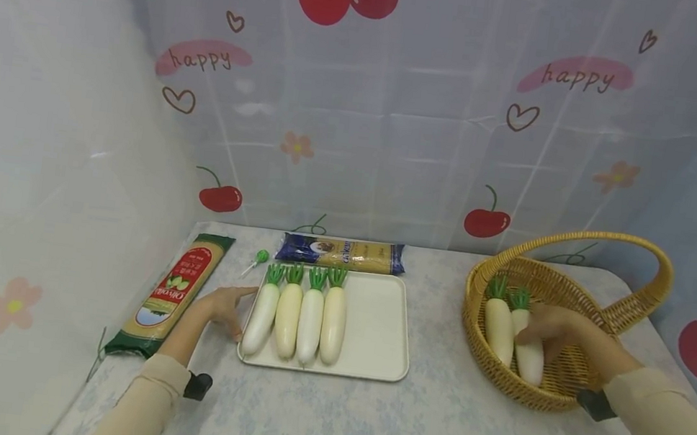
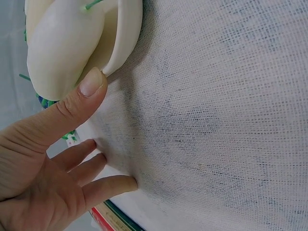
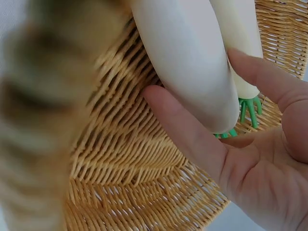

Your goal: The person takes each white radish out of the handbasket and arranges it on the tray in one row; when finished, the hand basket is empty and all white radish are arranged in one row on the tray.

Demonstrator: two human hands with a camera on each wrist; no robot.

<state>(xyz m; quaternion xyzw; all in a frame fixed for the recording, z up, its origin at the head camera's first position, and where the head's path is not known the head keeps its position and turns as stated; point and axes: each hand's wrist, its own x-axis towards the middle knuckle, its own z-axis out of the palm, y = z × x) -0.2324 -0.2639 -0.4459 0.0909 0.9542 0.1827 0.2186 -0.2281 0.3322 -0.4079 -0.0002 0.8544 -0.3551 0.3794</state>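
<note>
In the basket [image 1: 481,346], my right hand [image 1: 553,326] straddles a white radish [image 1: 530,352] with green leaves, thumb [image 3: 245,65] on one side and a finger [image 3: 168,108] along the other. A second, creamier radish [image 1: 498,330] lies right beside it. My left hand [image 1: 225,307] is at the left edge of a cream tray [image 1: 377,330], fingers spread, its thumb [image 2: 86,89] at the rim. Several white and cream radishes [image 1: 309,325] lie side by side on the tray, leaves toward the back.
A green-ended pasta packet [image 1: 173,290] lies left of my left hand. Behind the tray lies a blue and yellow pasta packet [image 1: 344,253], with a green lollipop [image 1: 262,257] near its left end. The basket's tall handle [image 1: 581,237] arches over it.
</note>
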